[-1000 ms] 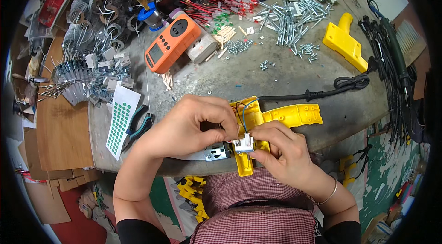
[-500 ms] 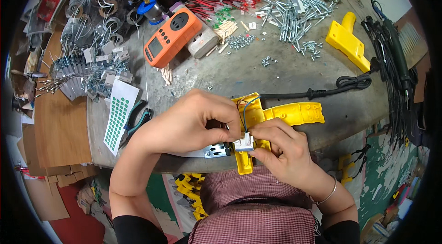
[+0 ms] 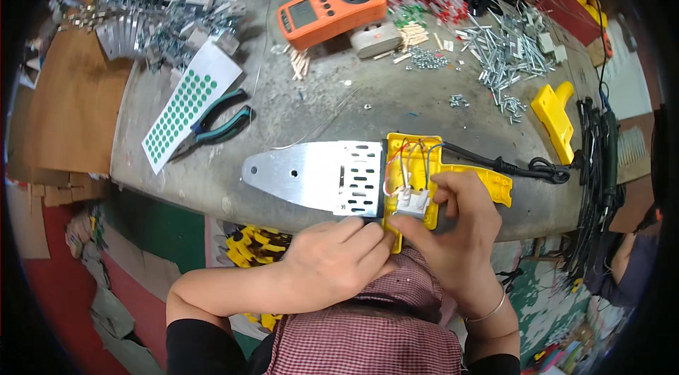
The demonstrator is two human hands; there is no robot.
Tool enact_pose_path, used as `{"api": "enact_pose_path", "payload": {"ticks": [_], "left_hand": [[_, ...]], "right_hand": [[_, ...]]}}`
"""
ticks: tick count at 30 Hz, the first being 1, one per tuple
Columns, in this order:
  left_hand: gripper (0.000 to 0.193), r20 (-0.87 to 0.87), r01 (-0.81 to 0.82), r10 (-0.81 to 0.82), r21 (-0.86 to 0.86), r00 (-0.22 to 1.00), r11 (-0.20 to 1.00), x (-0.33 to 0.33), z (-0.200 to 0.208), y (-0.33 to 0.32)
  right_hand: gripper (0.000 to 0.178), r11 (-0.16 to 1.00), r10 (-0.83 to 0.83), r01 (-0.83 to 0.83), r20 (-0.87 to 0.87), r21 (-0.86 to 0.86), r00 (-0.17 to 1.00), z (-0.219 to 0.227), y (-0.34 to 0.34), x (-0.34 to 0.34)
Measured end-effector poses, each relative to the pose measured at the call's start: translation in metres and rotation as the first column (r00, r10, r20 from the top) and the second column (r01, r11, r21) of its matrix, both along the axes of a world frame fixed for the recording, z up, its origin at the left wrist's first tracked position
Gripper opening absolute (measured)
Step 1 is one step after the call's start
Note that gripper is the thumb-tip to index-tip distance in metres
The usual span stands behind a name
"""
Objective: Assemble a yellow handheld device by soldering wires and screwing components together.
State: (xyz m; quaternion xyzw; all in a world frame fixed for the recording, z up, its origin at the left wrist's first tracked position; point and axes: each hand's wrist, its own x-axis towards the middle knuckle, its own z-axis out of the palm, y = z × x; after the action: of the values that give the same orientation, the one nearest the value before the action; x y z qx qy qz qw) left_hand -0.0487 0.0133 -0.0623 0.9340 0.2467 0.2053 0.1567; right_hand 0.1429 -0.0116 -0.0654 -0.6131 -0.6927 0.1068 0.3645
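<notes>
A yellow plastic housing half [image 3: 393,152] lies open on the bench, with red, white and blue wires inside it. A white connector block [image 3: 413,202] sits toward its near end. My right hand [image 3: 463,223] curls around the housing's right side, thumb against the connector's near edge and fingertips beside it. My left hand [image 3: 339,258] is closed, with its fingertips at the housing's near left edge; what they pinch is hidden. A pointed silver metal plate [image 3: 297,173] with slots extends left from the housing. A black cord [image 3: 474,156] runs off to the right.
Pliers [image 3: 219,120] and a sheet of green dot stickers [image 3: 185,110] lie at left. Farther back are an orange meter [image 3: 332,11], loose screws [image 3: 513,57] and small nuts [image 3: 428,58]. Another yellow shell [image 3: 554,120] rests at right. Another person's arm [image 3: 624,255] shows at the right edge.
My left hand has moved from the wires down to the housing's near edge, uncovering the metal plate and wires. My right fingers have shifted off the connector's top. The view has shifted too.
</notes>
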Motion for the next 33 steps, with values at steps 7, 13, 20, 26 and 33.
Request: {"api": "enact_pose_path", "payload": {"ticks": [7, 13, 20, 26, 33], "left_hand": [[0.020, 0.124, -0.001, -0.010, 0.092, 0.992, 0.996, 0.007, -0.031, -0.003], [0.015, 0.017, 0.037, -0.037, -0.005, 0.999, 0.999, 0.008, -0.021, -0.006], [0.016, 0.032, -0.016, 0.016, -0.027, 0.999, 1.000, 0.008, -0.025, -0.011], [0.014, 0.095, -0.032, 0.019, 0.132, 0.995, 0.991, 0.011, -0.033, -0.007], [0.010, 0.214, -0.109, 0.095, 0.056, 0.972, 0.992, 0.013, -0.040, -0.011]], "right_hand": [[0.053, 0.916, 0.015, -0.083, -0.171, -0.394, 0.985, 0.024, 0.013, 0.007], [0.044, 0.761, 0.336, -0.419, -0.252, -0.496, 0.907, 0.039, 0.049, 0.039], [0.045, 0.980, 0.176, -0.132, 0.333, -0.149, 0.926, 0.030, 0.007, -0.006], [0.045, 0.982, 0.124, -0.043, 0.450, -0.186, 0.884, 0.028, 0.021, -0.015], [0.044, 0.939, 0.288, -0.144, 0.482, -0.313, 0.827, 0.039, 0.039, -0.015]]}}
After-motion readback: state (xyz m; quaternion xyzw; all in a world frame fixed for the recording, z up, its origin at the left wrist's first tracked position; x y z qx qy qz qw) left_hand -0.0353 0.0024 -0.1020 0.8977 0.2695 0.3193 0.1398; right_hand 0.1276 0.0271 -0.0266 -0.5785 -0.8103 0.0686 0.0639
